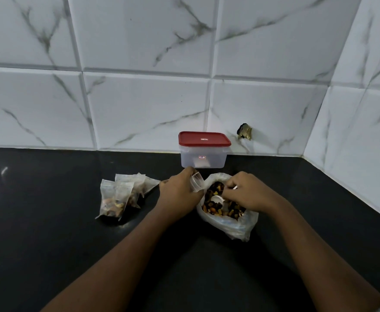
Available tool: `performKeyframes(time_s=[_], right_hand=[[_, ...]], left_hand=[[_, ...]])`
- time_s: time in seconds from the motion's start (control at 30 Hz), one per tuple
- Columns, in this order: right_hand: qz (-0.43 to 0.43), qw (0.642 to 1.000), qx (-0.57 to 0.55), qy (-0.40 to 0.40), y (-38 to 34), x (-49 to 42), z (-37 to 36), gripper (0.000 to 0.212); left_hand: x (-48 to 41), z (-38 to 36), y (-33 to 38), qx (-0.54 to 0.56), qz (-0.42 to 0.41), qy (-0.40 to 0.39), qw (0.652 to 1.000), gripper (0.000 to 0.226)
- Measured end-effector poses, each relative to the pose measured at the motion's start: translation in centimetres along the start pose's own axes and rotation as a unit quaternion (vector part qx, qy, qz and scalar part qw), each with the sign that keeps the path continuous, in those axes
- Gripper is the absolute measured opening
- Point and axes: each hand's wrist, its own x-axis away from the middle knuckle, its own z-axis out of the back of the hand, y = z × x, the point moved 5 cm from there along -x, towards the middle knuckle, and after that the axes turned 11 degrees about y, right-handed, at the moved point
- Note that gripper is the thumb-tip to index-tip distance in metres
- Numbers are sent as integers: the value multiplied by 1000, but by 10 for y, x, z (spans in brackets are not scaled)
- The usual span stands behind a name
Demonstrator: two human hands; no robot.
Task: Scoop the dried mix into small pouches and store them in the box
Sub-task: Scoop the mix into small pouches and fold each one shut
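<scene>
Here, left hand (180, 194): fingers (188, 171) curled and clamped on a small clear pouch, thumb on the near side.
Small pouch (197, 182): held above the surface at the 9 o'clock rim of the bag; its mouth seems turned toward 3 o'clock. I cannot tell whether it holds anything.
Right hand (245, 193): fingers (229, 194) closed together around the handle of a white spoon, knuckles over the open bag.
Spoon (218, 199): bowl down in the dried mix, handle tip poking out past the hand toward 1 o'clock.
Dried mix (213, 206): dark and yellow-orange pieces heaped inside the bag.
Bag (234, 226): thin clear plastic, mouth open, resting on the surface under the right hand.
Filled pouches (121, 194): a small overlapping cluster at 9 o'clock of the left hand, lying on the surface, apart from the hand.
Box (203, 157): translucent, at 12 o'clock of both hands, against the wall.
Lid (204, 138): red, seated on the box.
Surface (49, 244): black, glossy.
Wall (139, 97): white marbled tiles, with a dark mark (244, 131) at 2 o'clock of the box.
</scene>
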Motion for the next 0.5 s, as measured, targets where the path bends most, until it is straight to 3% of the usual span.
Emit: performKeyframes(time_s=[0.3, 0.5], right_hand=[[-165, 956, -241, -42, 24, 0, -2, 22], [-184, 910, -371, -33, 35, -6, 4, 21]], left_hand=[[0, 1, 0, 10, -2, 8, 1000, 39], [-1, -1, 2, 35, -2, -13, 999, 43]])
